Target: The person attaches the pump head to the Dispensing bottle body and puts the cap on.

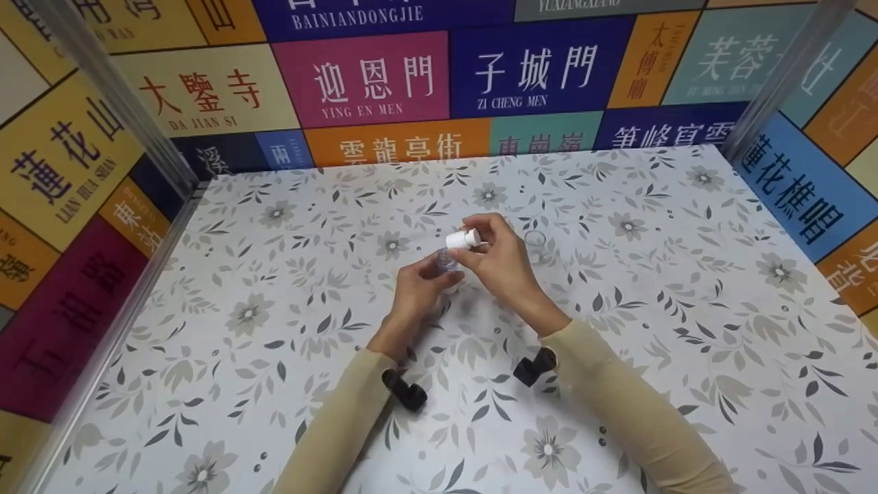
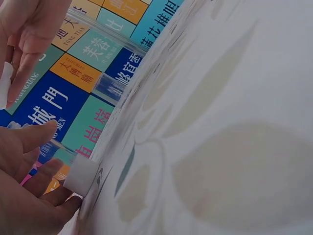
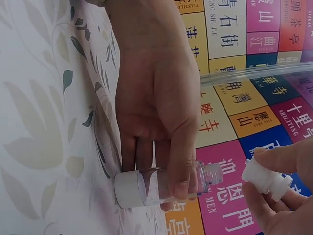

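Note:
My left hand grips a small clear bottle with a white band round its base, between thumb and fingers. In the right wrist view the bottle lies across the picture, its bare neck towards the other hand. A white pump head is pinched by my right hand, a small gap away from the neck. From the left wrist, the bottle's white base shows beyond the fingertips, while the pump head is mostly cut off at the left edge.
Right of the hands, a clear round cap stands on the floral-covered table. Panels with printed place names rise behind and at both sides, with clear posts at the corners.

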{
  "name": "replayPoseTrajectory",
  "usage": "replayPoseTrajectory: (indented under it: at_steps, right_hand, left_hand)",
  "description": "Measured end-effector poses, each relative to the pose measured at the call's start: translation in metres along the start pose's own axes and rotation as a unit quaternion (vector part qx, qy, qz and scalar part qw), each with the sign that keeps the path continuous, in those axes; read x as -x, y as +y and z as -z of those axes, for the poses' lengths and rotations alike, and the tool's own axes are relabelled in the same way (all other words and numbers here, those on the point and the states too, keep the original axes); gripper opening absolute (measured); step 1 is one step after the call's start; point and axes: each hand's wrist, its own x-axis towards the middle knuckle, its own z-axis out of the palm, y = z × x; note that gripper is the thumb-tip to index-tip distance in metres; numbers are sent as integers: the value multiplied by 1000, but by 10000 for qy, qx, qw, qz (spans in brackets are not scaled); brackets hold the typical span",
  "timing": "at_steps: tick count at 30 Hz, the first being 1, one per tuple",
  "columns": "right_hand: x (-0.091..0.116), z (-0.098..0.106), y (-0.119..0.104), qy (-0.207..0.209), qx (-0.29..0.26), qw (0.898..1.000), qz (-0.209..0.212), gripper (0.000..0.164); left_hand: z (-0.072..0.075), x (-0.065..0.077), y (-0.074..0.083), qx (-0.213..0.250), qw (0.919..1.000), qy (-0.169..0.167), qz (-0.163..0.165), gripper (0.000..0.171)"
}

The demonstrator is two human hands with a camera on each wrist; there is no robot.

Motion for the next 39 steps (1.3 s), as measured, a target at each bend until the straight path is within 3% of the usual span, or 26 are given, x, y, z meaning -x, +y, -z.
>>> replayPoseTrajectory:
  at_steps: [7,13,21,30,39]
  right_hand:
    - [0,-4,0,269,72,9986,454,39]
    - [1,-6,7,219,-108,9947,1002,47]
    - [-2,-10,10,110,48,9910,1330,51]
    - [-2,-13,19,19,541,9766,2082,43]
    - [-4,-13,21,-127,523,9751,2150,44]
  left_hand:
    - [0,1,0,-127,9999,13,38,49]
    - [-1,2,0,-165,9998,-11,74,50]
    - [-1,1,0,-66,10000,38,-5,50]
    - [0,1,-3,-64,9998,81,-193,44]
    - [-1,-1,-4,-91,9995,117,-294,43]
